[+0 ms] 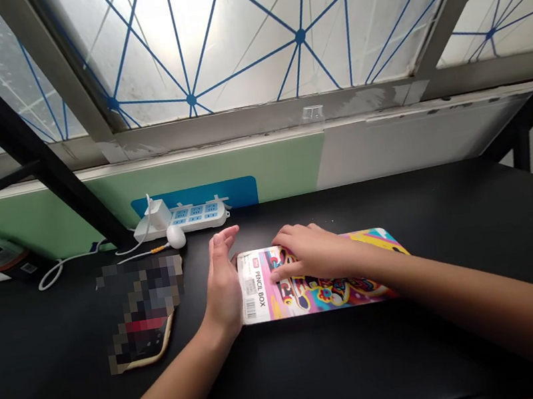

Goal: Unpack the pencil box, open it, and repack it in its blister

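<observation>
A pencil box lies flat on the black desk. Its lid has a bright cartoon print, and a white label with "PENCIL BOX" and a barcode runs down its left end. My left hand stands on edge at that left end, palm against the box, fingers stretched out and apart from any grip. Across the top lies my right hand, palm down, its thumb spread over the print and its fingers reaching to the far edge. My right forearm covers part of the box's right side.
Left of the box lies a phone, its screen blurred out. Behind it are a white power strip with a plugged-in charger, a round white plug and cables. A dark bottle stands far left. Black frame bars slant at both sides.
</observation>
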`<state>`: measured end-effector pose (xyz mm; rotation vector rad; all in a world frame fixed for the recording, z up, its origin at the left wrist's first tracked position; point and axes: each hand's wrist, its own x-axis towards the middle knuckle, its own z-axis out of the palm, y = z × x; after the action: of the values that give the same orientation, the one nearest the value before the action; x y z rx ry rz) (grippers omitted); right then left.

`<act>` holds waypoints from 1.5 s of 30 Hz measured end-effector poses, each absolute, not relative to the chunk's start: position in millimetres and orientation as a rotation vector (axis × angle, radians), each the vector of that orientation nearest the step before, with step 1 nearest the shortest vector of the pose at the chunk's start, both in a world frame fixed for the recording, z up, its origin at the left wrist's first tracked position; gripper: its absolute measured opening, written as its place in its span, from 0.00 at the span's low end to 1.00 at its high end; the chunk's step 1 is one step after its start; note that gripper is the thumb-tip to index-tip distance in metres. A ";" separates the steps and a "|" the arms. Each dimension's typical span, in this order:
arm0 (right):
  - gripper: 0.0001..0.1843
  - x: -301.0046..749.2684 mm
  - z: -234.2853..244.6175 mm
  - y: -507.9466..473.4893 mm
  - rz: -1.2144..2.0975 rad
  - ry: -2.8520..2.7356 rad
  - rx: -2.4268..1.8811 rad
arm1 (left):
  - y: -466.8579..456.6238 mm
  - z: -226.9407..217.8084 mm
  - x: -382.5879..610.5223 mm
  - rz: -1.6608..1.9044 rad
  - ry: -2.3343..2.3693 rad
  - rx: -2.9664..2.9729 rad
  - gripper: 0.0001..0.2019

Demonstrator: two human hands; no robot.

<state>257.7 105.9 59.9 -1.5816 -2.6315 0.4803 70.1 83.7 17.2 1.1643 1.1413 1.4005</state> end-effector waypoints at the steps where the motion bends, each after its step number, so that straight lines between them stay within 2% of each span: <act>1: 0.34 250.5 58.2 103.6 0.448 -2.632 -1.561 | 84.5 18.1 68.3 1.387 1.155 1.137 0.17; 3: 0.33 248.5 54.0 98.7 0.320 -2.617 -1.518 | 86.3 19.4 64.2 1.342 1.193 1.076 0.14; 6: 0.35 276.4 47.7 92.4 0.185 -2.557 -1.456 | 88.8 20.0 60.3 1.262 1.242 0.993 0.24; 10: 0.34 341.6 40.8 90.4 0.400 -2.445 -1.565 | 91.6 20.5 62.7 1.196 1.246 0.918 0.31; 13: 0.32 372.3 37.2 93.1 0.509 -2.362 -1.693 | 94.3 21.4 65.7 1.189 1.240 0.851 0.29; 20: 0.25 361.5 35.5 90.1 0.539 -2.413 -1.560 | 98.8 18.9 64.1 1.182 1.302 0.714 0.22; 26: 0.24 361.4 33.8 87.5 0.554 -2.298 -1.699 | 99.5 21.0 65.9 1.167 1.325 0.733 0.15; 30: 0.23 364.8 31.5 86.2 0.254 -2.309 -1.550 | 97.1 21.6 66.4 1.140 1.300 0.803 0.09; 34: 0.21 367.0 35.5 77.8 -0.262 -2.248 -1.234 | 91.4 18.5 63.8 1.168 1.259 0.981 0.20; 36: 0.19 365.9 39.6 71.0 -0.414 -2.194 -1.132 | 87.9 18.7 61.0 1.209 1.214 1.169 0.22; 42: 0.12 352.3 48.0 48.1 -0.539 -2.193 -1.010 | 83.5 33.4 44.0 1.345 1.082 1.656 0.11; 45: 0.09 345.3 49.9 38.2 -0.569 -2.264 -1.015 | 84.5 46.2 34.9 1.268 0.984 1.860 0.08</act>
<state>345.3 38.2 49.9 -1.0148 -2.2639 -0.5691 34.9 84.5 46.2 1.8603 0.9841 1.2676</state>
